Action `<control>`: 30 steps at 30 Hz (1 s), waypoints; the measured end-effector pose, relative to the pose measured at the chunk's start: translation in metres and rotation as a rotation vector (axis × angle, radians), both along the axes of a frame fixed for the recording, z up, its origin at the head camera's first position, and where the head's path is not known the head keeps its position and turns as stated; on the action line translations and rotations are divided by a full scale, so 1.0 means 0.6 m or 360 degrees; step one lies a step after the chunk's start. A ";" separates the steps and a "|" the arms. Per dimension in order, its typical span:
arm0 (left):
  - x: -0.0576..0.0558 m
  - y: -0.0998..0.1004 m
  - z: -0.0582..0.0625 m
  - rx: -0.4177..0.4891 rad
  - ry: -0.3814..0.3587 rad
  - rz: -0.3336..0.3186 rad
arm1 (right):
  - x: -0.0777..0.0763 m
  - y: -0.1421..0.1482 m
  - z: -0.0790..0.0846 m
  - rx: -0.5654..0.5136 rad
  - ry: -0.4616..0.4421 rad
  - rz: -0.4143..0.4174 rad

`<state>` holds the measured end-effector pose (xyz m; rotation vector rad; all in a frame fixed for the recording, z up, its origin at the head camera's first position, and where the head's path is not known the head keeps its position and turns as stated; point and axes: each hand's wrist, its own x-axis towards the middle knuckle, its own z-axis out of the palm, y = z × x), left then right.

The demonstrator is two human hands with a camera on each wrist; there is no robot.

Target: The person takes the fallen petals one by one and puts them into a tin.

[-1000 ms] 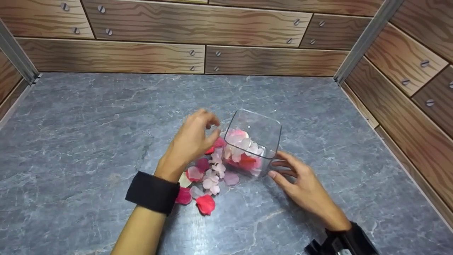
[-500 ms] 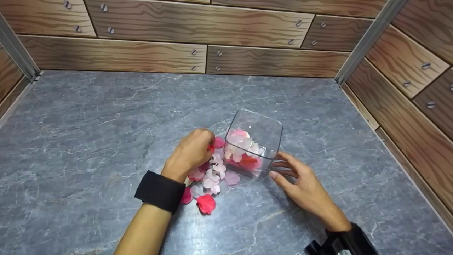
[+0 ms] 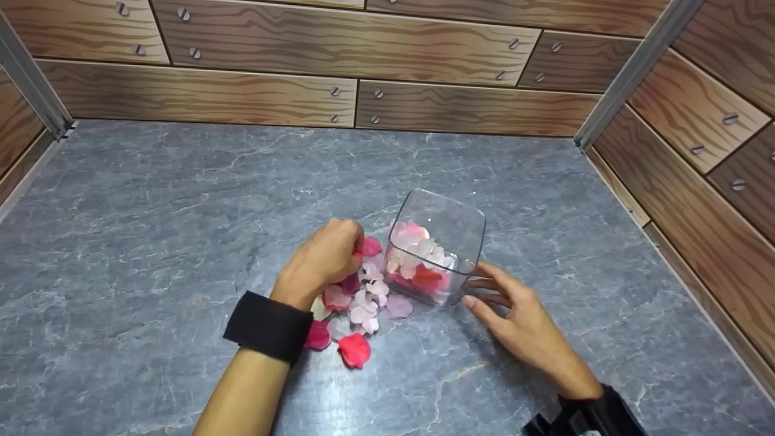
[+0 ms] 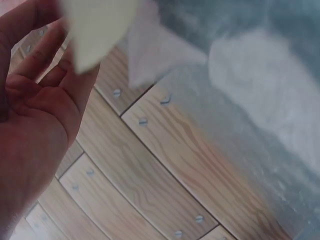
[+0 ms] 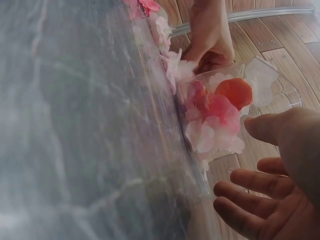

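A clear square plastic container (image 3: 466,233) stands upright with pink, white and red petals (image 3: 427,278) inside it. Left of it, loose petals (image 3: 363,309) lie in a pile on the grey marbled surface. My left hand (image 3: 321,260) is at the pile's far left edge, fingers curled and pinching a red petal (image 3: 358,254) that is mostly hidden. In the left wrist view, pale petals (image 4: 105,30) blur close to the camera, beside the curled left fingers. My right hand (image 3: 521,321) has its fingers spread loosely by the container's right side; contact is hard to tell.
Wood-patterned panels (image 3: 266,97) border the surface at the back and sides, with grey metal strips in the corners. A red petal (image 3: 354,350) lies at the near end of the pile. Black bands (image 3: 269,327) circle both wrists.
The left hand has come down and toward me onto the petals, and its fingers have closed on a red one. The right hand and the container hold their places.
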<state>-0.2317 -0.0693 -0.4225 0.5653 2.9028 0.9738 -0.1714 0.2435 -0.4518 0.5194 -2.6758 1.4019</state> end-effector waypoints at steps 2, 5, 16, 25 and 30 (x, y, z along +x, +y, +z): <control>0.003 -0.005 0.007 0.0008 0.0003 0.0003 | 0.000 -0.001 -0.001 -0.0001 0.0011 0.0001; 0.005 -0.010 0.017 0.0004 0.0017 -0.0001 | 0.000 -0.001 -0.002 -0.0004 0.0026 -0.0004; 0.031 0.017 0.087 0.0481 0.0397 -0.0061 | 0.001 0.000 -0.002 0.0010 0.0023 0.0004; 0.050 0.077 0.088 0.0532 0.0569 -0.0211 | 0.001 0.001 -0.003 0.0003 0.0010 0.0007; 0.049 0.084 0.075 0.0412 0.0640 -0.0254 | 0.000 0.001 -0.002 -0.0012 0.0019 0.0035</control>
